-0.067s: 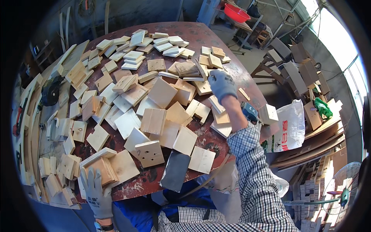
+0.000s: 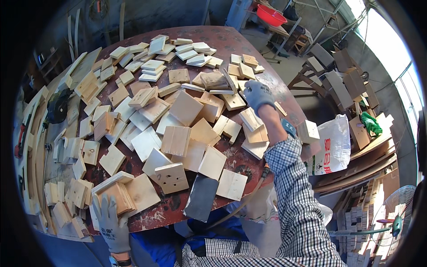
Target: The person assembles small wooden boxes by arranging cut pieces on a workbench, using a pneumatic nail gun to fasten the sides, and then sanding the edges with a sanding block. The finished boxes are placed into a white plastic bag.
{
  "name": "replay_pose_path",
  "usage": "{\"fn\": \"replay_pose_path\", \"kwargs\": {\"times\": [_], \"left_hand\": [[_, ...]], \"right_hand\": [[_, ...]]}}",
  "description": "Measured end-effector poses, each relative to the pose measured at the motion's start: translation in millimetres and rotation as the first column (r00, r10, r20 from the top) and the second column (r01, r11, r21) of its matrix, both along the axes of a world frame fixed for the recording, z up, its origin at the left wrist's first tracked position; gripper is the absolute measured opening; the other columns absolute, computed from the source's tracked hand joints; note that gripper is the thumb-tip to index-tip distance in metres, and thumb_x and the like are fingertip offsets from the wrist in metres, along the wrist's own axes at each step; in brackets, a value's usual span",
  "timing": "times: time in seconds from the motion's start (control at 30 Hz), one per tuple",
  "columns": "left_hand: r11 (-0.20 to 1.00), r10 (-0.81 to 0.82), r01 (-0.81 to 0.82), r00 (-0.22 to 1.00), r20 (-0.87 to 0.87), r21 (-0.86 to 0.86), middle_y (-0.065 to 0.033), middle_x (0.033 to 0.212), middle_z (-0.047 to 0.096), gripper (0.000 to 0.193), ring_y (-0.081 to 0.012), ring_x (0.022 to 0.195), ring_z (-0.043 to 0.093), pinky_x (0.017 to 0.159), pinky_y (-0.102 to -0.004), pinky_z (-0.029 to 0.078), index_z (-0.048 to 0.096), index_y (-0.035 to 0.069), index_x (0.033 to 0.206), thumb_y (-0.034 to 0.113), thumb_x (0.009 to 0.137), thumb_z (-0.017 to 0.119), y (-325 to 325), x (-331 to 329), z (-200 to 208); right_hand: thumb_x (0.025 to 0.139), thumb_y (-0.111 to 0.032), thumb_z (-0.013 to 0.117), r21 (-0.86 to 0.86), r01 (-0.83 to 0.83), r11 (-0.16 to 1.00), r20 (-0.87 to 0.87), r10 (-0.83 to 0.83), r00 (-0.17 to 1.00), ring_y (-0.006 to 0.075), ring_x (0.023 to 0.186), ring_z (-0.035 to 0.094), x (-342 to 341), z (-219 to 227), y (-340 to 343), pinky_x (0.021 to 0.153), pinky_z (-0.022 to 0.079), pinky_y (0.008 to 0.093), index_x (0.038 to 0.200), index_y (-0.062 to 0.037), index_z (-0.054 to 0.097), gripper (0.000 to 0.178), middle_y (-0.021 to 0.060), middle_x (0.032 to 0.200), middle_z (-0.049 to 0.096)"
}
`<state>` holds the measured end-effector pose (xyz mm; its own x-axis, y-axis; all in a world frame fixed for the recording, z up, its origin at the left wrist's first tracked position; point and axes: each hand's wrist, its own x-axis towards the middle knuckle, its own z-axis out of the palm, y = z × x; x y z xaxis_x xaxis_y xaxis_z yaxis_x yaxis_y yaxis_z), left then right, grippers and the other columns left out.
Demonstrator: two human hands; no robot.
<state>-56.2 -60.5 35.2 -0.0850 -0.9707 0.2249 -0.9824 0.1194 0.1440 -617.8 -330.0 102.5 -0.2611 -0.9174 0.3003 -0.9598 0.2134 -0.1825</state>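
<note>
The person's two hands both wear grey gloves. The right hand [image 2: 259, 95] has its fingers curled at the right-hand cluster of wood pieces [image 2: 235, 101]; whether they grasp one cannot be told, since the knuckles hide the fingertips. The left hand [image 2: 111, 224] lies loose, fingers outstretched against one small stack of boards [image 2: 119, 196] at the near left, not clenched round it.

Between the hands, several dozen pale wood pieces overlap too much for an exact count; they cover most of one red-brown table [image 2: 279, 83]. Among them lies one dark grey block [image 2: 201, 198] at the near edge. One pale block [image 2: 308, 131] sits apart at the right edge, and one small blue object [image 2: 288, 127] is just beside the right sleeve.

Farther off are one black tool [image 2: 58, 107] at the left, one white sack [image 2: 332, 144], one fan [image 2: 396, 226] and one red basin [image 2: 271, 16].
</note>
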Motion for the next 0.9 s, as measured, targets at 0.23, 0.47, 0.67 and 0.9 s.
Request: {"fn": "replay_pose_path", "kwargs": {"times": [0.23, 0.47, 0.67, 0.9], "left_hand": [[0.997, 0.013, -0.013, 1.000, -0.002, -0.082, -0.0165, 0.161, 0.052, 0.066, -0.0459, 0.157, 0.035, 0.127, -0.0580, 0.034, 0.060, 0.004, 0.143, 0.014, 0.081, 0.083, 8.7, 8.1, -5.5], [0.997, -0.014, 0.013, 1.000, -0.020, -0.073, -0.0166, 0.163, 0.050, 0.071, -0.0467, 0.158, 0.033, 0.128, -0.0577, 0.034, 0.058, 0.008, 0.147, 0.014, 0.082, 0.084, 5.1, 3.4, -6.1], [0.997, -0.002, -0.004, 0.998, -0.070, -0.076, -0.0168, 0.164, 0.049, 0.072, -0.0479, 0.158, 0.032, 0.127, -0.0597, 0.033, 0.057, 0.008, 0.150, 0.018, 0.084, 0.084, 4.0, -1.6, -7.9], [0.991, -0.064, 0.045, 0.986, -0.154, -0.127, -0.0291, 0.160, 0.047, 0.092, -0.0554, 0.152, 0.037, 0.124, -0.0604, 0.037, 0.045, -0.002, 0.156, 0.036, 0.085, 0.089, 1.4, 4.8, 2.1]], "right_hand": [[0.099, -0.037, 0.069, 0.073, -0.468, 0.881, -0.341, 0.463, 0.818, 0.0314, 0.102, 0.074, 23.6, -15.9, -12.8, 0.089, 0.057, 0.0471, 0.138, -0.0263, 0.061, 0.041, 0.0083, 0.113, 0.069], [0.090, -0.018, 0.072, 0.024, -0.394, 0.919, -0.696, 0.298, 0.653, 0.0233, 0.094, 0.071, 27.7, -28.0, -29.2, 0.080, 0.057, 0.0410, 0.092, -0.0181, 0.074, 0.003, 0.0038, 0.100, 0.067], [0.108, -0.027, 0.063, -0.261, -0.185, 0.947, 0.693, 0.317, 0.647, 0.0144, 0.075, 0.067, 59.9, 53.6, 48.3, 0.067, 0.055, 0.0319, 0.115, 0.0006, 0.073, 0.030, 0.0053, 0.087, 0.068], [0.109, -0.027, 0.064, -0.026, -0.458, 0.888, 0.970, 0.134, 0.205, 0.0083, 0.065, 0.065, 210.1, 59.6, 161.3, 0.057, 0.051, 0.0237, 0.106, 0.0020, 0.070, 0.030, 0.0048, 0.087, 0.068]]}}
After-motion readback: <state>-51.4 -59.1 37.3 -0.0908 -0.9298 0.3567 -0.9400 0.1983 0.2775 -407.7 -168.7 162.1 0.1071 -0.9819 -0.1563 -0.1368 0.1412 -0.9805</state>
